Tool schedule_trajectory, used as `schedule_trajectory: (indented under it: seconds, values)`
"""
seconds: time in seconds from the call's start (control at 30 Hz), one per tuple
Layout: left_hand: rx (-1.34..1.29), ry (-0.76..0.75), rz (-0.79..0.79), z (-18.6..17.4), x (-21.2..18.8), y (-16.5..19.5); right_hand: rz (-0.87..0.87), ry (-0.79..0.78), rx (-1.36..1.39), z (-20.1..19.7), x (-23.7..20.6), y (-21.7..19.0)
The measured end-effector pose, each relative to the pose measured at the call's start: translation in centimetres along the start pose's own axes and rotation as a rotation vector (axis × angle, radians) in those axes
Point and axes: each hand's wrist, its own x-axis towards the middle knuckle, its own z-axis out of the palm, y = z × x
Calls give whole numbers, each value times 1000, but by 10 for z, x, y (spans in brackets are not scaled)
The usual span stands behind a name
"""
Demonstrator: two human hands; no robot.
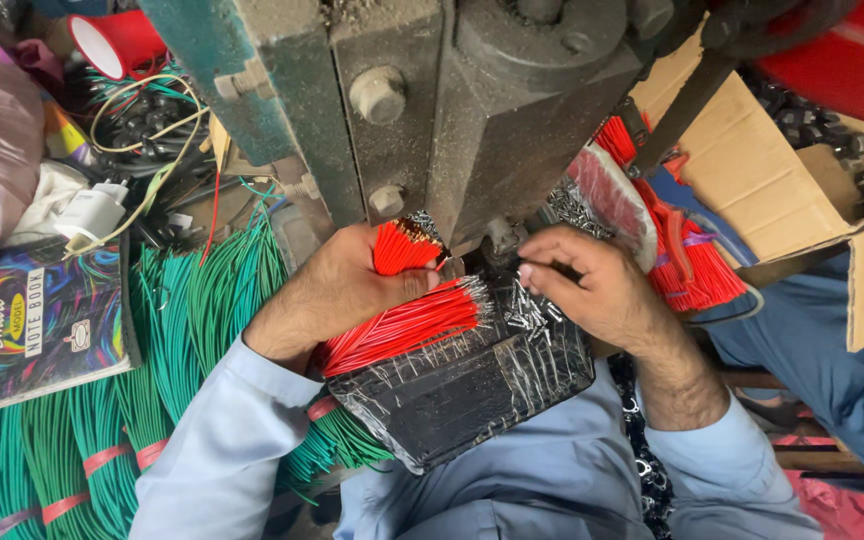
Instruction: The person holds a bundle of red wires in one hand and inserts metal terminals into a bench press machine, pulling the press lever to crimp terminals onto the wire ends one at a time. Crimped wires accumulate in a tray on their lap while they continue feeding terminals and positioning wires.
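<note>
— Two bundles of thin red wires [402,322] with bare metal tips sit in the left hand [337,290], fingers curled tight around them, just under the grey-green press [432,100].

— And the right hand [592,285]?

— Fingers bent and pinched close together at the press base; whether they grip a wire I cannot tell. Beneath both hands lies a black tray wrapped in glossy plastic [462,390].

— What surrounds them?

— Green wire bundles [202,300] banded in pink at left, a colourful notebook [32,330], a brown cardboard box [752,170] at right.

Cluttered workbench [252,215], cardboard box [752,170] behind
</note>
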Motion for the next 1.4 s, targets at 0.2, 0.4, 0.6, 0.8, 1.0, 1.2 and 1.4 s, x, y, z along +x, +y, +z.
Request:
schedule_trajectory:
  seconds: [0.2,0.4,0.6,0.8,1.0,1.2,1.4]
  values:
    - [43,77,-81,2,-2,7,-177,5,299,34,16,7]
    - [21,93,-28,1,-2,3,-115,100,235,47,27,13]
    - [71,116,-116,2,0,4,-110,111,55,46,29,23]
    - [99,120,-160,3,-2,6,-171,95,48,45,31,27]
    - [0,59,-15,3,-1,5,-230,-33,147,35,17,7]
    - [12,53,22,2,-4,0,-247,-12,-464,-2,0,-17]
    - [23,33,37,3,-2,2,-160,-42,-393,-7,-2,-6]
